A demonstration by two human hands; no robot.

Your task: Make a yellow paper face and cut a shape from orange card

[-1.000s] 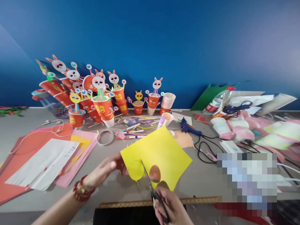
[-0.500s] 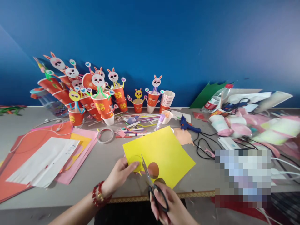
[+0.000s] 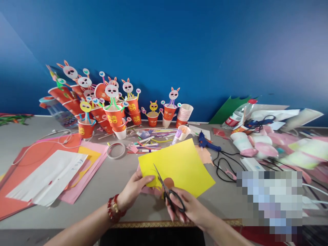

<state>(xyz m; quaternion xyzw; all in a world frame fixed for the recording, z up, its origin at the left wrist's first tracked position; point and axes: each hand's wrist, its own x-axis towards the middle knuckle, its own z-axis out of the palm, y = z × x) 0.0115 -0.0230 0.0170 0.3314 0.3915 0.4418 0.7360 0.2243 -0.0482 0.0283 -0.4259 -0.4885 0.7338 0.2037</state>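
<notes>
My left hand [image 3: 138, 184] pinches the lower left edge of a yellow sheet of paper [image 3: 179, 164], thumb on top and fingers behind it. A red bead bracelet is on that wrist. My right hand [image 3: 188, 206] grips a pair of scissors [image 3: 167, 192] by its black handles. The blades point up and left over the yellow sheet, just right of my left thumb, and look nearly closed. A round hole in the sheet shows beside the blades, partly hidden by the scissors and my right hand. Whether the blades are cutting is hard to see.
Paper cups with rabbit faces [image 3: 112, 114] stand at the back left, beside a cup stack [image 3: 185, 114]. Coloured paper [image 3: 15, 181] lies left, near a tape roll [image 3: 116, 150]. A blue glue gun [image 3: 208, 143] with black cable, a bottle [image 3: 234, 118] and pink-and-white bundles [image 3: 246, 145] are right.
My right hand and the scissors have moved up and slightly right. The yellow sheet has shifted and tilted in my left hand, and a circle outline near the thumb no longer shows.
</notes>
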